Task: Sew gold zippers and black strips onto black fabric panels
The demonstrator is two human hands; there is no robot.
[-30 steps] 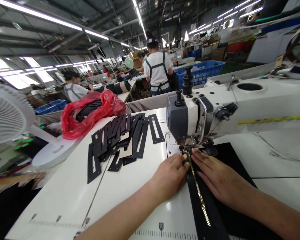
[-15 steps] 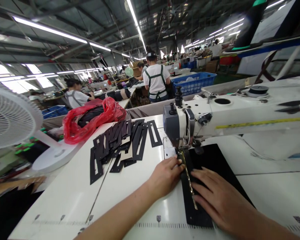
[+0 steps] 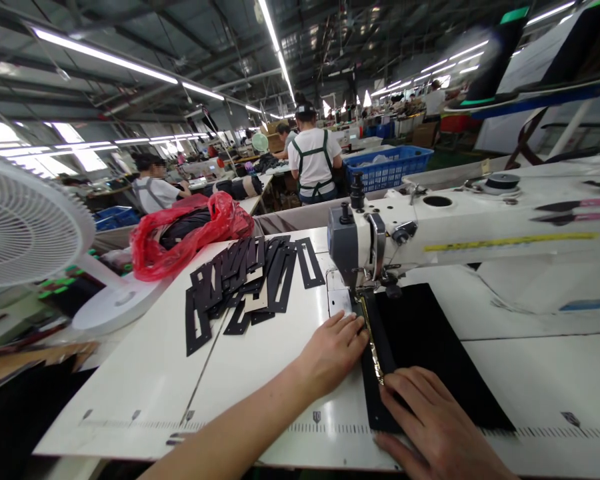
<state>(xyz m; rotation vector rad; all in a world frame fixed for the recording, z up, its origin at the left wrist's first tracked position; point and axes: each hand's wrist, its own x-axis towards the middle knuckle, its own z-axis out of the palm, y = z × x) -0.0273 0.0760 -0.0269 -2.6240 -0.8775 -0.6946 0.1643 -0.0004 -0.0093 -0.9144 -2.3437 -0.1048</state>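
A black fabric panel (image 3: pixel 430 353) with a gold zipper (image 3: pixel 371 343) along its left edge lies under the head of a white sewing machine (image 3: pixel 375 243). My left hand (image 3: pixel 333 350) rests flat, fingers together, on the table at the zipper's left side, fingertips touching the panel's edge. My right hand (image 3: pixel 430 427) lies flat on the panel's near end, fingers stretched toward the zipper's lower end. Neither hand grips anything.
A pile of black slotted pieces (image 3: pixel 245 280) lies left of the machine, with a red plastic bag (image 3: pixel 185 233) behind it and a white fan (image 3: pixel 25 227) at far left. A blue basket (image 3: pixel 390 167) and other people at work stand beyond the table (image 3: pixel 130 400).
My right hand has slid back toward me along the panel. The panel and zipper have fed away under the machine head, so less zipper shows. My left hand stayed beside the zipper.
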